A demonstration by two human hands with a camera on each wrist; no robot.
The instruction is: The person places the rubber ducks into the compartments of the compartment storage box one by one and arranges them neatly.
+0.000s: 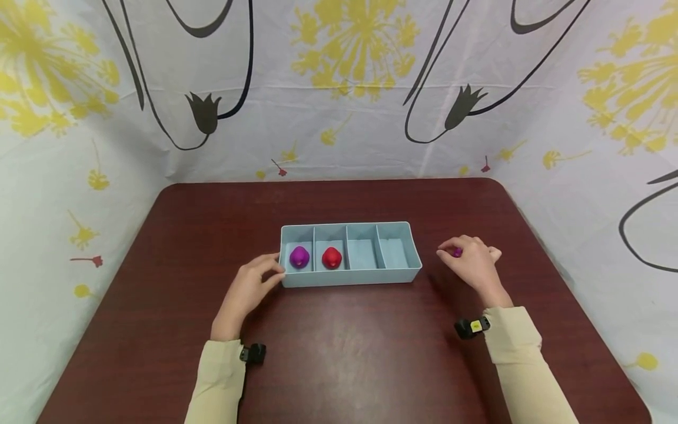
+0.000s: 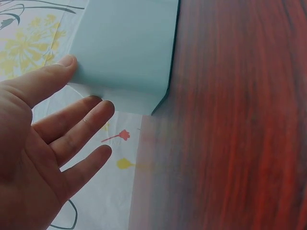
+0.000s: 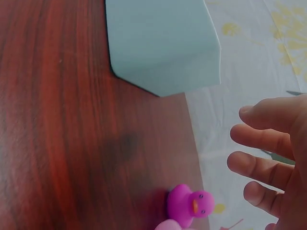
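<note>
On the glossy, reddish-brown, wood-grained bench (image 1: 339, 347), taken from the left, a cream fabric sleeve (image 1: 214, 377) leads to the left hand (image 1: 251, 285), whose fingers lie loosely bent, touching the left end of a tray (image 1: 352, 277) without clenching; it seems to be steadying it. The tray is pale blue, smooth and matt, probably plastic, a long box with flared walls and thin upright dividers making four compartments. In the leftmost sits a rounded, shiny purple toy (image 1: 299, 257); in the next, a red toy (image 1: 332, 258) of similar bulbous shape. The third compartment (image 1: 362, 253) and fourth compartment (image 1: 394, 250) show only flat floor, so I judge the filling to be about half done, with those two left. Right of the tray, the right hand (image 1: 470, 262) is poised with fingers gently curved and parted, gripping nothing in the right wrist view. Below its fingers there, apart from them, a magenta rubber duck (image 3: 184, 205) stands upright on the bench, smooth and round-bodied with an orange beak, not yet in the tray. A pale pink shape (image 3: 169, 225) beside it is cut off by the frame; I cannot tell what it is.
</note>
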